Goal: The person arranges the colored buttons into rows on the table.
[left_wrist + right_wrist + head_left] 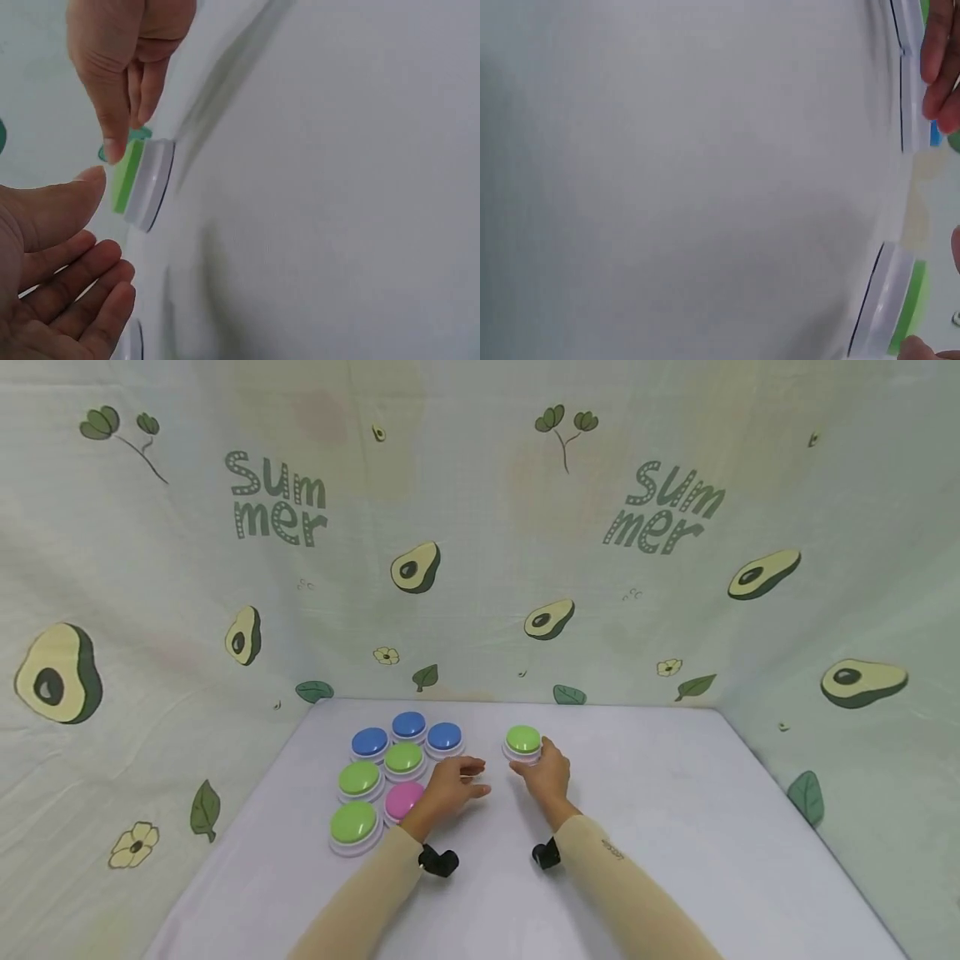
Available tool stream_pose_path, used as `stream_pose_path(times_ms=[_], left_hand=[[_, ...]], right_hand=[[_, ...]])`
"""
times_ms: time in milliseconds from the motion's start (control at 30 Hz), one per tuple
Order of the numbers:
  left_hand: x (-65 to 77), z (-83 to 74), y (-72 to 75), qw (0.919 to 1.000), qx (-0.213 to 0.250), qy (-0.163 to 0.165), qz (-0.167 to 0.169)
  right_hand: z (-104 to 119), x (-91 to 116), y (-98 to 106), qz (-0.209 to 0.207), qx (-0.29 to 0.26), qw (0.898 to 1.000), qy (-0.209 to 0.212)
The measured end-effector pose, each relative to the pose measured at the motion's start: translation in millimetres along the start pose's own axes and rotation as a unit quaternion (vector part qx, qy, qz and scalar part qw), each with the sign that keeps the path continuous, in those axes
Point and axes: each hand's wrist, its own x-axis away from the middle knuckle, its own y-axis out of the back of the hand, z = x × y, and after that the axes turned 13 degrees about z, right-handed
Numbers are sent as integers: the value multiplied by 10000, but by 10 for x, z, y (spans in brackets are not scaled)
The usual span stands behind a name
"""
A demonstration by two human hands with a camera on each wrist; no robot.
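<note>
Right hand [549,773]: found just right of centre in the head view, thumb and fingers parted and bent about the near and right sides of a lone green button [523,739]. Whether the fingers gripped it or only lay around it could not be told. This button had a white base and stood well apart from the other buttons, right of them in the head view.

Left hand [450,785]: found near the centre of the head view, thumb apart from loosely extended fingers, holding nothing. Its wrist lay just beside a pink button [403,798], left of centre.

The remaining buttons formed a close group left of centre: three blue buttons [370,742] along its upper part, and three green buttons [359,777] below them, the lowest at the group's lower left. All sat dome up on a white tabletop [690,827].

Both arms wore beige sleeves [626,881], with a black device [546,854] at each wrist. A backdrop [480,493] printed with avocados and "summer" filled the upper frame.
</note>
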Motion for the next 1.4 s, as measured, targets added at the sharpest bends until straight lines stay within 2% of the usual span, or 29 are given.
stream_pose_path(times_ms=[133, 367, 600, 733, 900, 1100, 1200, 1400], left_hand=[[260, 24, 223, 9992, -302, -85, -231], [592, 116, 549, 9931, -1000, 53, -602], [789, 205, 713, 9886, -1260, 583, -575], [849, 285, 770, 9846, -1461, 793, -543], [916, 322, 802, 9815, -1655, 820, -503], [916, 316, 822, 9800, -1783, 811, -349], [916, 315, 841, 9815, -1690, 853, -300], [895, 360, 881, 9813, -1649, 972, -190]], right_hand=[[181, 105, -122, 90, 123, 9997, 166], [410, 332, -418, 700, 94, 9949, 725], [498, 472, -719, 1280, -16, 9845, 1196], [605, 542, -833, 1725, 10, 9766, 1288], [708, 633, -945, 2080, -30, 9684, 1374], [713, 671, -1024, 2210, 54, 9620, 1604], [706, 668, -1043, 2223, 127, 9592, 1742], [703, 649, -1073, 2202, 131, 9596, 1749]])
